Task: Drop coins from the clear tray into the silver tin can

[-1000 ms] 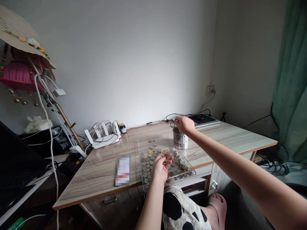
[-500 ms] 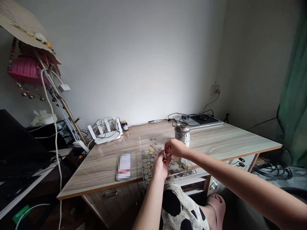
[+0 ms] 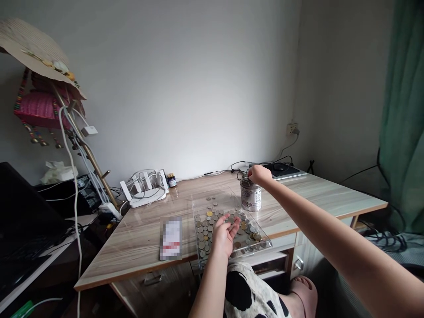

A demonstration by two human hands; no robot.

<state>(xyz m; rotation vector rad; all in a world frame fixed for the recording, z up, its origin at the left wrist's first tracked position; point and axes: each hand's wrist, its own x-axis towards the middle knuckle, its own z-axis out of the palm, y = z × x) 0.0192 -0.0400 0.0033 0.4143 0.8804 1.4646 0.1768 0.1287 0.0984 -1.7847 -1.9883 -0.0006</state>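
Pinched right fingertips over the tin, hold unclear. Left hand cupped open above coins in the near tray. Risk: dropping wide of the tin mouth; nudging the tray's overhanging near edge.

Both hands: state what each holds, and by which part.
Right hand sits atop the tin; any coin in its fingertips cannot be told. Left hand cups coins.

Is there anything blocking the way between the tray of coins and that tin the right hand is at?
Nothing visible. The right hand is already over the tin's open top, and the tin stands just beyond the clear tray of coins, with only bare desk between.
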